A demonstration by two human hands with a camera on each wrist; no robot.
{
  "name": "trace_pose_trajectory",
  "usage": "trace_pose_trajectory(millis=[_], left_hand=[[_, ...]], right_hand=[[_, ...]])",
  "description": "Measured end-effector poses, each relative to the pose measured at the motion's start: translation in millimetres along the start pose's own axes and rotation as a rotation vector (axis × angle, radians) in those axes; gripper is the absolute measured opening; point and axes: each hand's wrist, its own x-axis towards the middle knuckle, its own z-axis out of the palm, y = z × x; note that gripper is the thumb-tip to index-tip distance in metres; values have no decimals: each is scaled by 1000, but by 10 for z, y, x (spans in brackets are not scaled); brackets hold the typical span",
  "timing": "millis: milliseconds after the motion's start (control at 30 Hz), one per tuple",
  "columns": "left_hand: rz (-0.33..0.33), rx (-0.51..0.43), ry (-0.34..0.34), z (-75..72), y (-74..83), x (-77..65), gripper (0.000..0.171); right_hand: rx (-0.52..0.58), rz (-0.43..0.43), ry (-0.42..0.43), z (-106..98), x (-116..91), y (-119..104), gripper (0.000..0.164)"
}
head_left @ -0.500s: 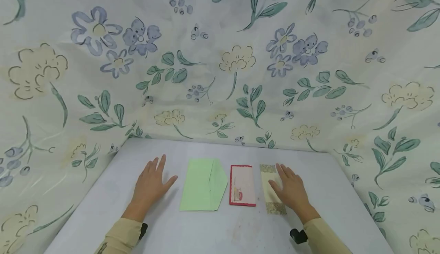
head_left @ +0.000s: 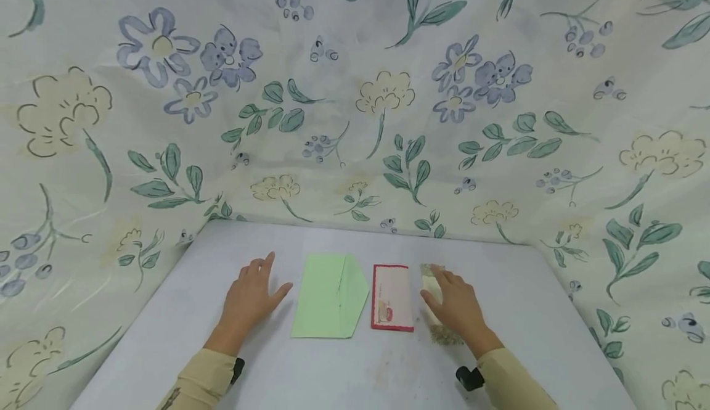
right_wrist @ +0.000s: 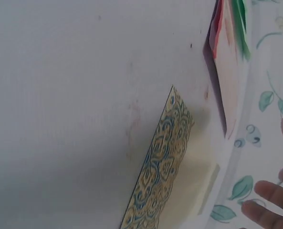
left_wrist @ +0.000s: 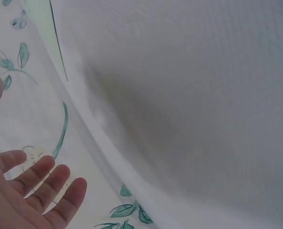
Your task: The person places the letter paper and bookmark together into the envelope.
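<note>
A light green envelope (head_left: 318,299) with a pointed flap lies on the left of a row of three paper pieces. In the middle is a pinkish card (head_left: 396,293) with a red border. The cream envelope-like piece (head_left: 445,336), with ornate gold-and-blue bands at its ends, lies on the right; its band (right_wrist: 160,167) fills the lower middle of the right wrist view. My right hand (head_left: 457,305) hovers over this piece, fingers spread and holding nothing, hiding part of it. Left of the green envelope, my left hand (head_left: 246,299) is held with fingers apart, also holding nothing.
The white tabletop (head_left: 333,379) has faint reddish smudges near the front middle. Behind and beside it hangs a floral-patterned cloth (head_left: 344,114). A black device (head_left: 469,378) sits at the right wrist, another (head_left: 237,370) at the left.
My right hand has moved left, farther over the cream piece with patterned bands. My left hand has shifted slightly right, toward the green envelope. The three paper pieces have stayed in place.
</note>
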Motion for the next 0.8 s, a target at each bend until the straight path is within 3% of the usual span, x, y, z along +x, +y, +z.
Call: trace_pose_trajectory(millis=[400, 800], left_hand=[[8, 16, -6, 86, 79, 17, 77], [-6, -14, -81, 143, 195, 21, 77]], right_hand=[[14, 19, -25, 103, 14, -172, 70], [32, 19, -85, 198, 34, -346, 65]])
